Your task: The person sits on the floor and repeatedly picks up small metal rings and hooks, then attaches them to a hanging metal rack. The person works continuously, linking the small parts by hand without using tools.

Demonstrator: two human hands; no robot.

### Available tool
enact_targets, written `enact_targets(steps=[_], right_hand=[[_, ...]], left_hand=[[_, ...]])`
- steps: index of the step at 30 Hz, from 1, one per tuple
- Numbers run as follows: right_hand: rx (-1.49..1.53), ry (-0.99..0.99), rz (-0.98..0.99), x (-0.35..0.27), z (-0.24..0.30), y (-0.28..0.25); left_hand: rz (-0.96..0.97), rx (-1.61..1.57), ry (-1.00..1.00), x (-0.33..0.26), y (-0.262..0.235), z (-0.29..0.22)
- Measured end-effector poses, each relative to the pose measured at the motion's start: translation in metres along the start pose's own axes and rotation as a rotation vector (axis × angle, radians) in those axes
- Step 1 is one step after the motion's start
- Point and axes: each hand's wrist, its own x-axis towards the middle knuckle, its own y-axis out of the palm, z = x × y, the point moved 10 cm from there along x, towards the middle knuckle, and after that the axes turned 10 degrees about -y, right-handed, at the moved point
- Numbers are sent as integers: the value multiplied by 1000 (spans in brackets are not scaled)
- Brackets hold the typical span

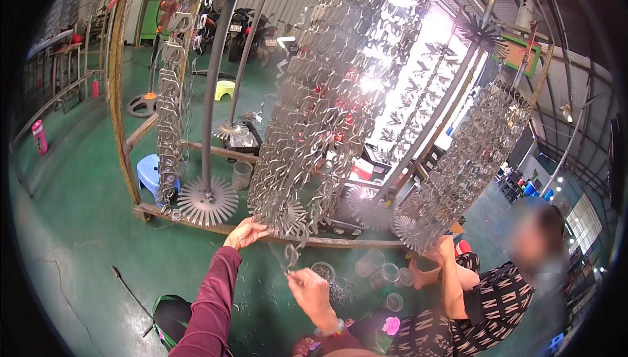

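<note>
A tall hanging rack [340,95] is covered in rows of bent metal hook pieces, with a slotted metal disc [288,218] at its lower end. My left hand [245,232], in a maroon sleeve, reaches the lower left edge of this rack. Its fingertips are pinched together there, and what lies between them is too small to make out. Below the disc, my right hand [311,295] is closed on a few bent metal pieces [292,256] that stick up from its fingers. A bracelet circles the right wrist.
A co-worker [490,291] in a patterned dark outfit sits at right, a hand at another loaded rack [468,154]. Clear plastic tubs [371,263] and loose metal pieces [340,289] lie on the green floor. A wooden frame rail [353,243] runs below the racks. A blue stool [149,172] stands left.
</note>
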Motion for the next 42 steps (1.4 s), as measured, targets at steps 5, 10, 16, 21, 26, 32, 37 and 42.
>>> enact_targets(steps=[5,10,16,21,26,32,37,42], right_hand=[[54,45,125,-25,27,-35],[-50,55,98,-21,6,-37],[-150,9,69,-2,-14,-2],[-13,-39,27,16,-11,34],[-6,-12,-64,20,-34,26],[36,5,-134,16,-23,35],[27,34,-136,12,-30,31],[51,62,-116,12,-33,39]], left_hand=[[-28,-48,11,-3,2,4],[-189,11,20,-6,-17,4],[-308,554,-484,-61,18,7],[-60,1230,-689,-138,157,-75],[-427,1736,626,-118,478,-222],[-774,1932,1299,-94,576,-281],[-847,1909,1243,-62,572,-288],[-931,1827,1166,-44,557,-301]])
